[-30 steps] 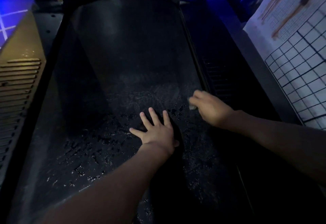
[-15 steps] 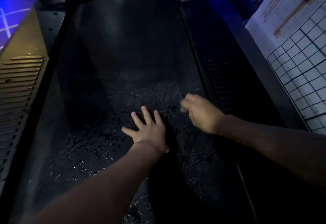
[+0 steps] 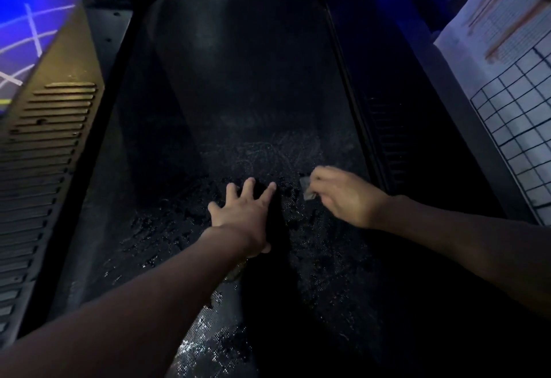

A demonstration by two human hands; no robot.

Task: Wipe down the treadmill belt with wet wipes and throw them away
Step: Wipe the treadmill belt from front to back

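Black, textured treadmill belt (image 3: 238, 85) glistens wet near the person; its far end looks dry, unwiped. The left hand (image 3: 243, 218) braces flat, fingers spread, while the right hand (image 3: 347, 196) pinches a small pale wet wipe (image 3: 307, 189) against the belt's right side.

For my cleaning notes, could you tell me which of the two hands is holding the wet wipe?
The right hand holds the wet wipe, bunched in its fingers; the left hand lies flat and empty on the treadmill belt.

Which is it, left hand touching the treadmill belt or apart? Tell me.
Touching. The head view shows the left hand pressed flat, fingers spread, on the wet treadmill belt.
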